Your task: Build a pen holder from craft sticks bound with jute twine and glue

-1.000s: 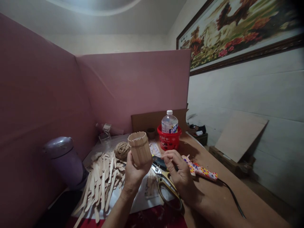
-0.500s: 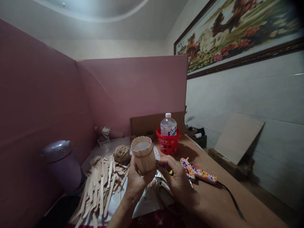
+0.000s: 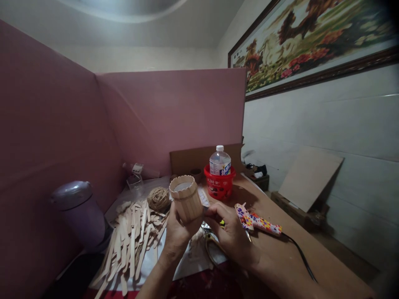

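A small round cup covered in upright wooden craft sticks, with a scalloped rim, is in my left hand. The cup tilts slightly to the left, and its inside looks pale grey. Close against its lower right side, my right hand is closed with thumb and fingertips pinched. A small dark piece shows at those fingertips, too small to name. Below the hands lie scissors, partly hidden by my right hand. Left of the cup rests a ball of twine.
Loose craft sticks are heaped at the left. A red bucket holding a plastic bottle stands behind. A flower-patterned glue gun with a black cord lies at the right. A purple lidded bin stands far left.
The cup tilts a little more to the left, still in my left hand. My right hand stays pinched at its side. The whole view has shifted slightly.
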{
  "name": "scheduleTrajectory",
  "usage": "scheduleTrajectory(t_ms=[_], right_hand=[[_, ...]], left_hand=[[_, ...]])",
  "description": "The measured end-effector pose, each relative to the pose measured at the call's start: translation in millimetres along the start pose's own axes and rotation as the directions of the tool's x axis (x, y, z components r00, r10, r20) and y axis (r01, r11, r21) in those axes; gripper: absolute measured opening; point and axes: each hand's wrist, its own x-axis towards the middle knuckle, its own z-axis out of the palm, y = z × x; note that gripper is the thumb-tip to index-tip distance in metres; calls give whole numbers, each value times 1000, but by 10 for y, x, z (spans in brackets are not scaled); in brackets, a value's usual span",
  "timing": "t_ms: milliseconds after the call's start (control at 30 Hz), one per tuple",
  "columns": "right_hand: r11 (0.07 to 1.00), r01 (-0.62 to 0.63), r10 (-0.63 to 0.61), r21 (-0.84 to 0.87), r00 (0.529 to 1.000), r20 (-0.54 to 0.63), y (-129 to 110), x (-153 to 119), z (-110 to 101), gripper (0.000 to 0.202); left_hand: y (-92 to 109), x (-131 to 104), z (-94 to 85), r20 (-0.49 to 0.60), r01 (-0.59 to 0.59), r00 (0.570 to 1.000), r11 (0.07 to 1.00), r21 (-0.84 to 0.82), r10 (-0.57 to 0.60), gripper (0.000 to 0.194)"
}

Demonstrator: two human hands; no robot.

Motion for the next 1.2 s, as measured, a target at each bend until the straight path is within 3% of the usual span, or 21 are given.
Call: scheduleTrajectory(t_ms=[433,533,667,967,1200], right_hand=[[998,-21,20,54,1000,19,-72,12,-26,12],[997,-42,41,72,999,18,-69,14,-24,12],[994,-56,55,96,998,15,-69,11,-19,13],[995,-31,29,93,999,21,-73,21,-27,13],[974,-46,37,220,998,44,-38,-40,-51,22]], left_hand=[[-132,-20,-6,155,167,979,962,-216,-135,49],[-63,-55,16,208,195,967,950,-244,-146,55],[83,-106,41,309,275,937,890,-365,-163,50],[61,-100,49,286,268,945,884,-384,-162,38],[153,-119,36,329,350,923,791,-502,-200,44]])
